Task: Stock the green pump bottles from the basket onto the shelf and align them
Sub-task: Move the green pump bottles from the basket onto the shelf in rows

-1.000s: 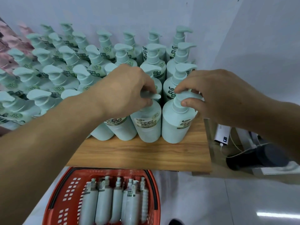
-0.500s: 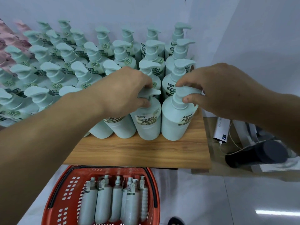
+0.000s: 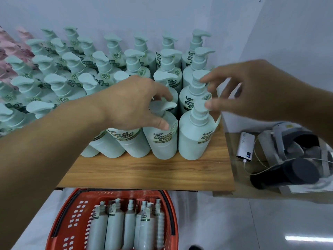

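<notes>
Rows of green pump bottles (image 3: 133, 65) stand on the wooden shelf (image 3: 144, 174). My left hand (image 3: 131, 103) grips the pump head of the front-row bottle second from the right (image 3: 162, 141), thumb on its shoulder and fingers over the nozzle. My right hand (image 3: 252, 91) hovers with its fingers spread. Its thumb tip touches the pump top of the front right bottle (image 3: 194, 139), and its index finger touches the pump of the bottle behind. Below the shelf edge, the red basket (image 3: 72, 213) holds several green bottles (image 3: 115, 228) lying side by side.
Pink bottles (image 3: 7, 47) stand at the far left of the shelf. To the right, a lower surface carries a white power bank (image 3: 246, 147) with a cable, a headset (image 3: 295, 141) and a black cylinder (image 3: 281, 174). A wall closes off the back and right.
My right hand has let go of the front right bottle's pump and opened, fingers spreading and lifting. My left hand stays on the neighbouring bottle's pump.
</notes>
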Tool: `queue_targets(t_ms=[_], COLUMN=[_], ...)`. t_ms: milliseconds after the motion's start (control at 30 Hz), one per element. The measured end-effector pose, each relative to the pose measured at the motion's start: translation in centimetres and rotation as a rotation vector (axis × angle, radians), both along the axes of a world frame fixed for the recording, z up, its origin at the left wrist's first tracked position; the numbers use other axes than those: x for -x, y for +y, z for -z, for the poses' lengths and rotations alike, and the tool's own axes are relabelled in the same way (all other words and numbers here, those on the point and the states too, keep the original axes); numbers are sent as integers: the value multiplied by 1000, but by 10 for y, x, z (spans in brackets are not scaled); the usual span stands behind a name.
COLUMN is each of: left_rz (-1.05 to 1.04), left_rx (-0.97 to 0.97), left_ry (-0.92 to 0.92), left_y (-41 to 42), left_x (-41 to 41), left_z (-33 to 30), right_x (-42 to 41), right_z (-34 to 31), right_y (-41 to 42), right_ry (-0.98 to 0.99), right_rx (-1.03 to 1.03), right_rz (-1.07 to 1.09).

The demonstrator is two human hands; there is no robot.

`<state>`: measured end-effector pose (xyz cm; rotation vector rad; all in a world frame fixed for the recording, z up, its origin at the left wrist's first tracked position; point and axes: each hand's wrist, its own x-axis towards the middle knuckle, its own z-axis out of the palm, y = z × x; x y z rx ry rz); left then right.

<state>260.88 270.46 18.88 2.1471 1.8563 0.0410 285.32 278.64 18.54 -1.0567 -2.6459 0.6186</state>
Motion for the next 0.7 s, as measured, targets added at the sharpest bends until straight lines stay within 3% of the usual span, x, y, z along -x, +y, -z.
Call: queue_targets(t_ms=[100, 167, 333, 700], left_rz=[-124, -170, -141, -139], left_rx=[-208, -289, -30, -136], left_ry=[-240, -181, 4, -9], left_y=[11, 30, 60, 66], left_x=[6, 10, 14, 16], left_z=[-9, -9, -2, 8], right_x=[-1, 8, 34, 35], right_z=[-3, 3, 17, 22], right_y=[23, 40, 60, 60], right_ry=[166, 66, -181, -163], right_rx=[-96, -115, -101, -189], right_rz=[126, 126, 27, 12])
